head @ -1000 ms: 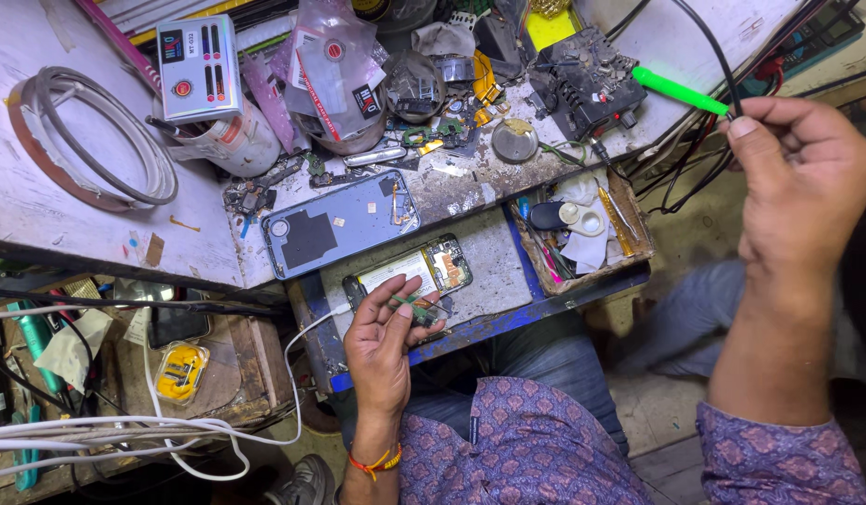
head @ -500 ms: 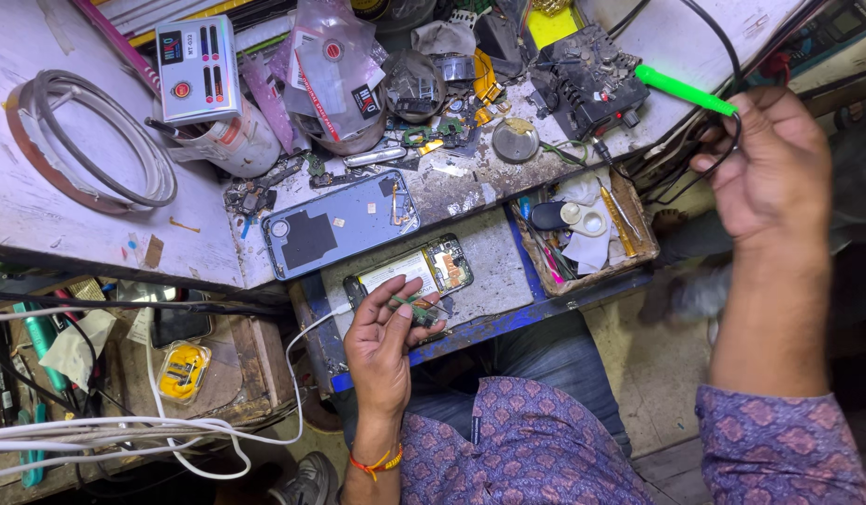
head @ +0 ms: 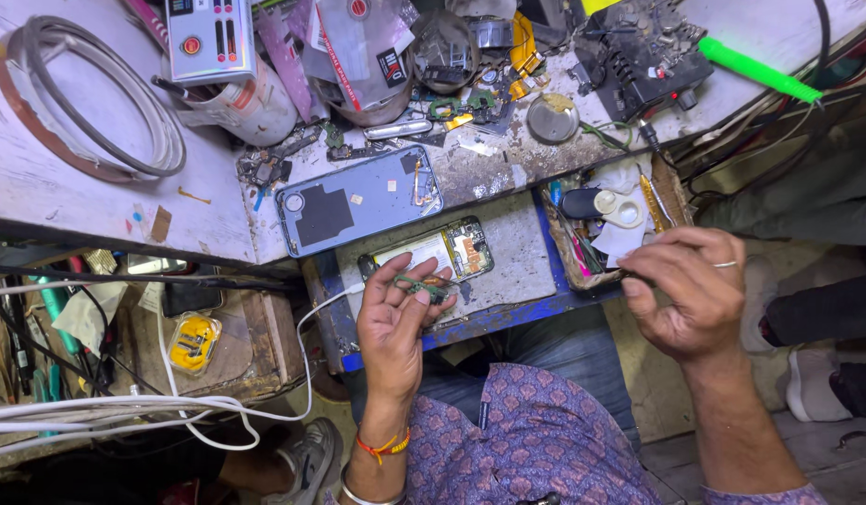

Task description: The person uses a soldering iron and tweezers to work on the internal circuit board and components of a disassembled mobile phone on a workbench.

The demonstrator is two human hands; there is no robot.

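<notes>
My left hand (head: 392, 323) is palm up and pinches a small green circuit board (head: 423, 286) between thumb and fingertips. The board hovers just in front of an opened phone (head: 435, 252), which lies face down with its battery and parts exposed on a grey pull-out shelf (head: 517, 257). The phone's blue-grey back cover (head: 358, 198) rests on the bench behind it. My right hand (head: 692, 292), a ring on one finger, has its fingers curled together at the edge of a small parts tray (head: 671, 192). Nothing shows between those fingers.
The bench holds a coil of wire (head: 87, 105), a white device with red buttons (head: 211, 37), a black box of parts (head: 643, 51) and a green-handled tool (head: 756, 70). White cables (head: 124, 411) run across a lower shelf at left. Another person's legs and shoe (head: 816, 374) are at right.
My right hand has come down from the cables near the green tool to the tray beside the shelf. My left hand stays in place with the small board.
</notes>
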